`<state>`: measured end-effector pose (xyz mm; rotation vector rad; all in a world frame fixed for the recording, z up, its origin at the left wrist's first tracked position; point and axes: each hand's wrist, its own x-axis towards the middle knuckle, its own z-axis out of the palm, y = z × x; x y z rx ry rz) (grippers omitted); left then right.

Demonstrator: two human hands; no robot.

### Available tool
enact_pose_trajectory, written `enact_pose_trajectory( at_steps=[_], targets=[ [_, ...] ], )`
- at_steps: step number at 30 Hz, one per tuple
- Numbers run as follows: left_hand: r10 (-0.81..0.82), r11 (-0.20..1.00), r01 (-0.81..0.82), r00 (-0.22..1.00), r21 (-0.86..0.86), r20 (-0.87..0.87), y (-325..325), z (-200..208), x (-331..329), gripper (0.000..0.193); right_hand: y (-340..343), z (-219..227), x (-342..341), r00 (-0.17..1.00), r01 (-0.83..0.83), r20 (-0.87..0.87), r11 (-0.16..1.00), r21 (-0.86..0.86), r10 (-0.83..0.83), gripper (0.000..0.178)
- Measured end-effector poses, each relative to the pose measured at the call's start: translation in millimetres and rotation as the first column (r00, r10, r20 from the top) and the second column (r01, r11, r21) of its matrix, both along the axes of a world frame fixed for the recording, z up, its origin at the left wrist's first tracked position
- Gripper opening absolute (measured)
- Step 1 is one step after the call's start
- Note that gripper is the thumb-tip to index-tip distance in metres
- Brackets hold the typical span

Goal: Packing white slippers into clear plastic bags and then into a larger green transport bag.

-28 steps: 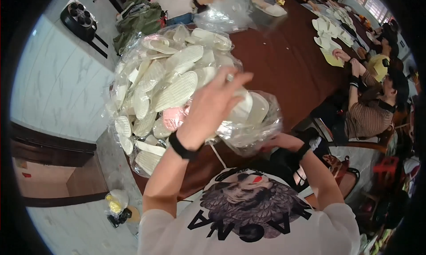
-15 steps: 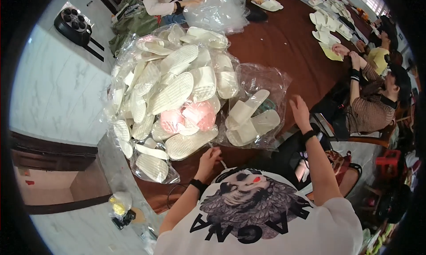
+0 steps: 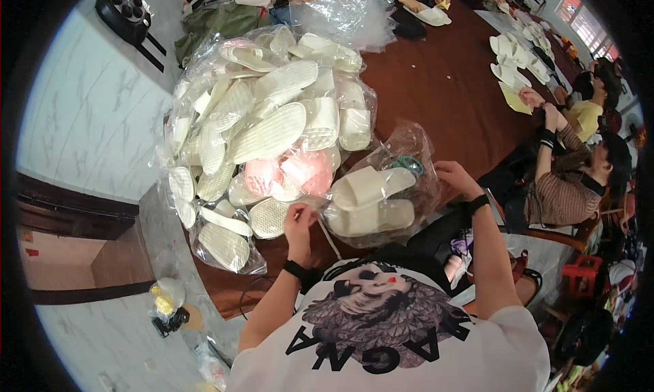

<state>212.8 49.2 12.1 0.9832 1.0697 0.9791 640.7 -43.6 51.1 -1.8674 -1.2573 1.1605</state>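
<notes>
In front of me a clear plastic bag [image 3: 426, 143] holds a pair of cream slippers [image 3: 371, 217] lying side by side, with a small green round thing [image 3: 409, 163] beside them. My left hand [image 3: 298, 223] is closed at the bag's near left corner, fingers pinched on the plastic. At the bag's right edge, my right hand [image 3: 460, 179] has its fingers bent against the film and looks closed on it. Just left of this bag rises a big heap of bagged cream slippers [image 3: 268, 134], with a pink pair [image 3: 306, 172] in its near part.
A brown-covered table [image 3: 456, 78] runs away to the far right. Empty clear bags [image 3: 344, 17] lie at its far side by another person's hands. More slippers [image 3: 511, 54] stand farther along, near a seated co-worker [image 3: 569, 181]. A red stool [image 3: 581, 276] is on the floor at right.
The bag with the cream slippers has turned and shifted nearer to me, its slippers now lying level. My right hand has come down to its edge; my left has risen to its corner.
</notes>
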Motion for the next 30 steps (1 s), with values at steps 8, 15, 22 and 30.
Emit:
enact_pose_trajectory(
  at_steps=[8, 15, 22, 30],
  targets=[
    [-0.027, 0.933, -0.024, 0.990, -0.359, -0.139, -35.3, 15.8, -33.8, 0.033, 18.8, -55.6, -38.2, 0.986, 0.083, -0.123, 0.977, -0.198, -0.109, 0.027],
    [-0.327, 0.767, 0.337, 0.938, -0.547, 0.119, -37.3, -16.6, -15.9, 0.026, 32.9, -48.7, -65.5, 0.967, 0.075, -0.201, 0.932, -0.355, -0.155, 0.036],
    [-0.260, 0.781, 0.285, 0.957, -0.557, 0.125, -38.8, -27.4, -21.5, 0.020, 30.2, -47.8, -71.6, 0.878, -0.146, 0.440, 0.769, 0.622, -0.189, 0.021],
    [-0.247, 0.782, 0.293, 0.956, -0.551, 0.159, -35.8, -50.4, -25.7, 0.024, -14.3, -19.8, -69.5, 0.915, -0.393, -0.108, 0.920, -0.019, 0.388, 0.015]
  ],
)
